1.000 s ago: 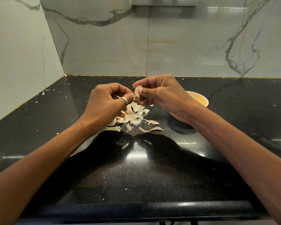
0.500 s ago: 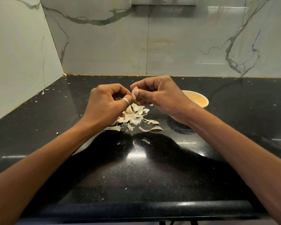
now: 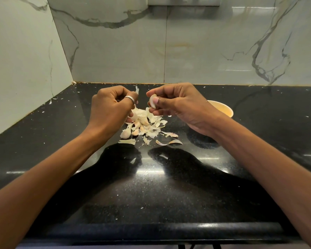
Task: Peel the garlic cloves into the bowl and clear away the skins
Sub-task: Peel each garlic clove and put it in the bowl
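My right hand (image 3: 176, 103) pinches a pale garlic clove (image 3: 152, 100) between thumb and fingers above the counter. My left hand (image 3: 111, 108), with a silver ring, is curled and pinches a thin strip of garlic skin (image 3: 137, 90) that sticks up past its knuckles. Below and between the hands lies a pile of skins and unpeeled cloves (image 3: 144, 125). A cream bowl (image 3: 224, 109) stands behind my right wrist, half hidden by it.
The black polished countertop (image 3: 151, 186) runs to marble wall tiles at the back and left. Small skin flakes dot the counter near the left wall (image 3: 50, 102). The rounded front edge (image 3: 151, 229) is near me.
The hands were joined at the clove; they have pulled apart. My left hand came away to the left with a strip of skin, my right hand keeps the clove.
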`<action>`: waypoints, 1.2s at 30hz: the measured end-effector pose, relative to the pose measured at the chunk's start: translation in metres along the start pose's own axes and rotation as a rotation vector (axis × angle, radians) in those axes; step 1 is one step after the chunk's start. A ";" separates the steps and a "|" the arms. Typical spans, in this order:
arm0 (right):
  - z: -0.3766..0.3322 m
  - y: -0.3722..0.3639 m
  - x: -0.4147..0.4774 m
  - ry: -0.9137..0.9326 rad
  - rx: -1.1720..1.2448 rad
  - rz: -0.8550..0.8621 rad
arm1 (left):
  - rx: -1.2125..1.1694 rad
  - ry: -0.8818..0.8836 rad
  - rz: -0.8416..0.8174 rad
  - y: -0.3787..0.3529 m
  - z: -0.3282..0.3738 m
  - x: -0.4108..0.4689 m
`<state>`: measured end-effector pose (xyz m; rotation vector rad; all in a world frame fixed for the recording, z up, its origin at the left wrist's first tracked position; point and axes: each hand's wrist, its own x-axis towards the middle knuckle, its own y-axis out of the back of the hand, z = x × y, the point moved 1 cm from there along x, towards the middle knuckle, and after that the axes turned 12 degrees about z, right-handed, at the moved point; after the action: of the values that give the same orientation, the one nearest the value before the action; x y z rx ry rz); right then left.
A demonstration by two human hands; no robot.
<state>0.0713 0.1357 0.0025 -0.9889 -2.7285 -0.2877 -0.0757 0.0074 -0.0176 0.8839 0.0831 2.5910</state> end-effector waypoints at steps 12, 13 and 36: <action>0.004 0.000 0.001 0.025 -0.007 0.014 | 0.006 -0.156 -0.111 -0.004 0.005 -0.007; 0.005 -0.001 0.002 0.039 -0.027 0.023 | 0.005 -0.157 -0.107 -0.004 0.005 -0.007; 0.014 -0.006 0.003 0.415 -0.491 0.164 | -0.017 0.017 -0.143 -0.006 0.002 -0.007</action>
<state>0.0633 0.1368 -0.0112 -1.1064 -2.2243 -1.0395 -0.0677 0.0105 -0.0211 0.8195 0.1243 2.4628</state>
